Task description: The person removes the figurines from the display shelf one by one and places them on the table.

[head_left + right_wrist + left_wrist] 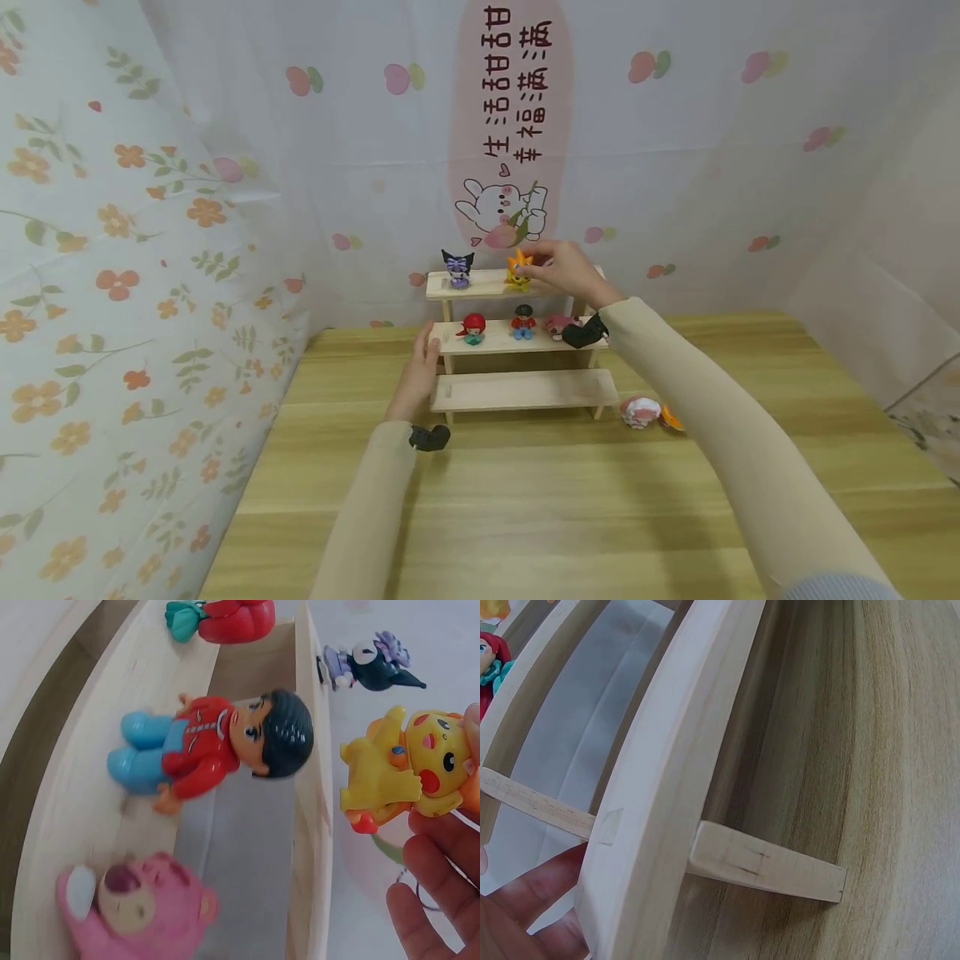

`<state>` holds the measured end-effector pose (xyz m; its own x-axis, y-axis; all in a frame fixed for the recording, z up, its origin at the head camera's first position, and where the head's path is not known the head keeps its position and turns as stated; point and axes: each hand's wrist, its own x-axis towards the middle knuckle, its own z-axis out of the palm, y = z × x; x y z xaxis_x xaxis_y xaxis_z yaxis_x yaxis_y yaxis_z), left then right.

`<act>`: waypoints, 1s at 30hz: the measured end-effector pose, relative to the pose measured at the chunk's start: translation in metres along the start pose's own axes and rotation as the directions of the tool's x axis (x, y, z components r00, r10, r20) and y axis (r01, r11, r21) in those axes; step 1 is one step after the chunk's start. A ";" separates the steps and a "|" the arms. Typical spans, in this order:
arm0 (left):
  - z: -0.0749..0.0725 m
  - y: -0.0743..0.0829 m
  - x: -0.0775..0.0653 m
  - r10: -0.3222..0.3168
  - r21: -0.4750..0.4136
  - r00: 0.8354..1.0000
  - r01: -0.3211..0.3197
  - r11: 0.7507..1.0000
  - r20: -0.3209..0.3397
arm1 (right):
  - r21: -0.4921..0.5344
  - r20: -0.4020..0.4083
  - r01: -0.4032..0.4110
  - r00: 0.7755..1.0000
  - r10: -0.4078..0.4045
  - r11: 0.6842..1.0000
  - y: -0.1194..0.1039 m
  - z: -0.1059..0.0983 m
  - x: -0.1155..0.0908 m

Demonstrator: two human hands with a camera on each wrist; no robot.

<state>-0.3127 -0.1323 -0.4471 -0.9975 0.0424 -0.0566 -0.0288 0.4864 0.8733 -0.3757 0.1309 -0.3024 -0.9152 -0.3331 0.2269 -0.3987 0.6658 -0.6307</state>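
In the head view a pale wooden three-step display rack (517, 392) stands against the back cloth. My right hand (558, 267) pinches a yellow figurine (517, 272) with orange spikes at the top step, fingers around its head; its yellow body and red cheeks show in the right wrist view. A purple-and-black figurine (458, 270) stands left of it. At the rack's left end, my left hand (420, 375) rests with extended fingers beside the middle step. That step bears a red-haired figurine (472, 328), a boy figurine (522, 322) in red and blue, and a pink bear figurine (161, 907).
On the wooden table (487, 517), right of the rack, lie a pink-and-white figure (640, 412) and an orange item (672, 419) partly behind the right sleeve. Printed cloth (360, 167) hangs behind the rack, with flowered cloth (142, 317) along the left.
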 end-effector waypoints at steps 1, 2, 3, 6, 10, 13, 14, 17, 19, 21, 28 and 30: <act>0.000 0.000 0.000 -0.001 0.001 1.000 0.001 1.000 0.004 | 0.004 -0.002 -0.006 1.000 0.006 1.000 0.001 -0.002 -0.003; 0.000 0.000 0.000 -0.002 0.003 1.000 0.002 1.000 0.006 | 0.005 -0.007 -0.011 1.000 0.011 1.000 0.003 -0.003 -0.005; 0.000 -0.001 0.000 -0.004 0.002 1.000 0.004 1.000 0.010 | 0.008 -0.011 -0.019 1.000 0.019 1.000 0.005 -0.005 -0.008; 0.001 -0.002 0.001 0.000 0.001 1.000 0.000 1.000 0.013 | 0.012 -0.025 -0.029 0.999 0.029 1.000 0.012 -0.009 -0.014; 0.002 -0.002 0.001 0.003 0.000 1.000 -0.003 1.000 0.006 | 0.005 -0.047 -0.014 0.999 0.014 1.000 0.021 -0.016 -0.022; 0.001 -0.004 0.003 -0.004 -0.012 1.000 0.004 1.000 0.015 | 0.005 -0.050 -0.019 0.999 0.019 1.000 0.023 -0.022 -0.030; 0.001 -0.005 0.004 -0.003 -0.017 1.000 0.004 1.000 0.020 | 0.012 -0.051 -0.021 0.998 0.022 1.000 0.023 -0.024 -0.033; 0.000 -0.005 0.007 -0.006 -0.016 0.999 0.006 1.000 0.035 | 0.018 -0.054 -0.034 0.998 0.035 0.999 0.025 -0.030 -0.041; 0.000 -0.003 0.007 -0.006 -0.008 0.999 0.006 1.000 0.032 | 0.022 -0.062 -0.026 0.998 0.028 0.999 0.030 -0.034 -0.046; 0.000 -0.001 0.006 -0.002 -0.006 0.999 0.002 1.000 0.033 | 0.025 -0.063 -0.020 0.998 0.022 0.999 0.034 -0.037 -0.052; 0.001 -0.003 0.007 0.004 -0.001 0.999 -0.004 1.000 0.041 | 0.045 -0.076 -0.028 0.997 0.031 0.999 0.052 -0.049 -0.081; 0.002 -0.003 0.006 0.002 -0.001 0.999 -0.002 1.000 0.034 | 0.050 -0.084 -0.038 0.996 0.042 0.998 0.059 -0.053 -0.089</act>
<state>-0.3189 -0.1319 -0.4514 -0.9947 0.0731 -0.0716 -0.0272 0.4853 0.8739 -0.3207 0.2351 -0.3209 -0.9330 -0.2477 0.2612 -0.3600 0.6442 -0.6749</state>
